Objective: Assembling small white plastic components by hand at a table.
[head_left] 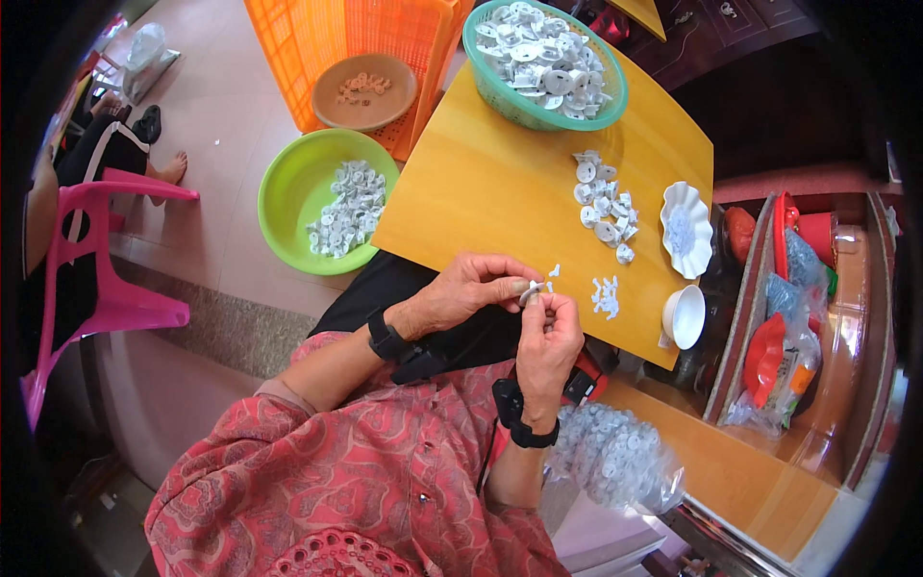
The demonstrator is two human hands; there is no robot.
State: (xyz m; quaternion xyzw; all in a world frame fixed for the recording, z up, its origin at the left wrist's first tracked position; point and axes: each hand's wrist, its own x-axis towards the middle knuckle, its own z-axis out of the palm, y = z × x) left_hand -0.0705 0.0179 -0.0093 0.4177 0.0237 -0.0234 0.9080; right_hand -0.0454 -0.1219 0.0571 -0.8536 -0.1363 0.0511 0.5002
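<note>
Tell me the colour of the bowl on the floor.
Lime green bowl, holding white discs; head view.

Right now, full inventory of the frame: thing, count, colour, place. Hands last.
table: 1, yellow wood, centre
teal basket: 1, full of white discs, table's far end
green basin: 1, holds white discs, floor left of table
brown bowl: 1, a few pale pieces, in orange crate
orange crate: 1, floor, top
disc pile: 1, white, on table
scalloped dish: 1, white, table's right edge
white cup: 1, table's near right corner
small pieces: cluster, white, near hands
bag of discs: 1, clear, by right forearm
pink chair: 1, left, a person seated
left hand: pinching white part
right hand: fingertips on same part
</note>
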